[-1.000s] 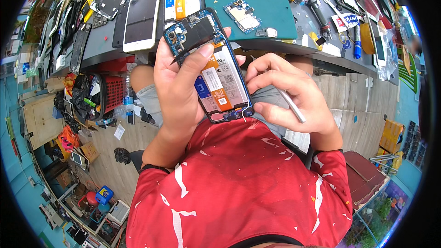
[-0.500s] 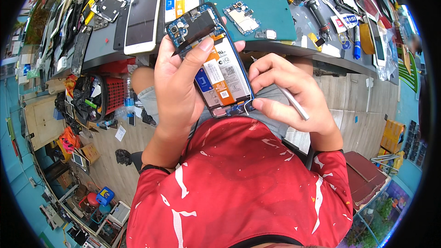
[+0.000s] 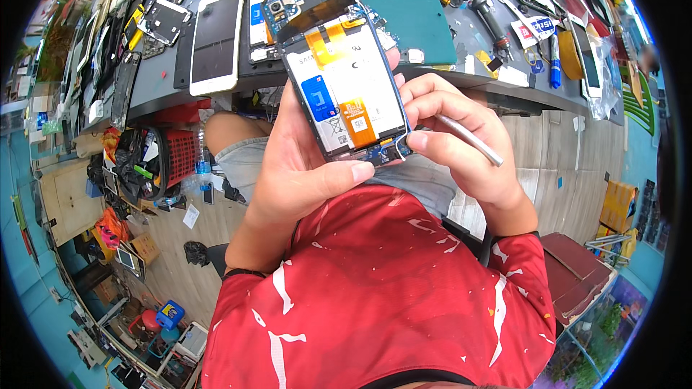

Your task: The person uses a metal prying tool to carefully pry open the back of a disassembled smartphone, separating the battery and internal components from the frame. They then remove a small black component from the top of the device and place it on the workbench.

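An opened smartphone [image 3: 346, 72] with its back off is held up over my lap, tilted slightly. Its battery, orange flex cables [image 3: 358, 126] and blue circuit boards lie exposed. My left hand [image 3: 299, 162] grips it from below and the left side, thumb on the bottom edge, other fingers partly hidden behind it. At the phone's lower right corner, my right hand [image 3: 465, 140] has thumb and index finger pinched beside a thin white wire [image 3: 400, 145]. A slim silver rod-like tool [image 3: 473, 144] rests in that same hand, its tip hidden by the fingers.
Beyond the phone, the grey workbench carries a white tablet [image 3: 216, 39], another opened phone [image 3: 257, 11], a green mat [image 3: 422, 21], a dark screwdriver-like tool [image 3: 491, 25] and a blue marker [image 3: 555, 61]. A red basket [image 3: 179, 151] stands on the floor at left.
The phone has been raised and shifted a little left. My left thumb has moved from the phone's upper part down to its bottom edge. My right hand stays at the lower right corner.
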The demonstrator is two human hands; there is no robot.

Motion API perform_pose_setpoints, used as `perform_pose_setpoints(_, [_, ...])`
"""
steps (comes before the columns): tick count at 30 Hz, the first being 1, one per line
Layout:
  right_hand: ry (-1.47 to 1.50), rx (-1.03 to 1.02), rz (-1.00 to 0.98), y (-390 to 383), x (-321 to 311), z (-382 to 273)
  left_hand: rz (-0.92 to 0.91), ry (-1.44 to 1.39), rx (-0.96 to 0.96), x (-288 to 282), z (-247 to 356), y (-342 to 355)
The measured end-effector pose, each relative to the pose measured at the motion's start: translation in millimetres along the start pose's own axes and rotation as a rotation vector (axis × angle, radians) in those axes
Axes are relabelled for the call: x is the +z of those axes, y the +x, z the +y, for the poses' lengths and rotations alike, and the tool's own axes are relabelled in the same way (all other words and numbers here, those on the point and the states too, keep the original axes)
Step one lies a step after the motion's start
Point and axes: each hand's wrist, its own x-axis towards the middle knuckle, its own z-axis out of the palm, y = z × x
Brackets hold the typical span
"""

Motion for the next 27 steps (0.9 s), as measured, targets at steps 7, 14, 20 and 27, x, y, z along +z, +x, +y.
perform_pose_setpoints(7, [-0.301, -0.202, -0.032, 2, -2, -1, 0.041, -0.022, 0.023, 4, -6, -3])
perform_pose_setpoints(14, [-0.474, -0.333, -0.022, 6, -1, -2, 0.048, 0.017, 0.050, 3, -9, -3])
perform_pose_setpoints(20, [-0.538, -0.304, 0.015, 5, 2, -2, 0.030, 0.036, 0.044, -1, -11, -4])
perform_pose_setpoints(27, [-0.570, -0.318, 0.046, 5, 4, 3, 0.030, 0.046, 0.041, 0, -13, -4])
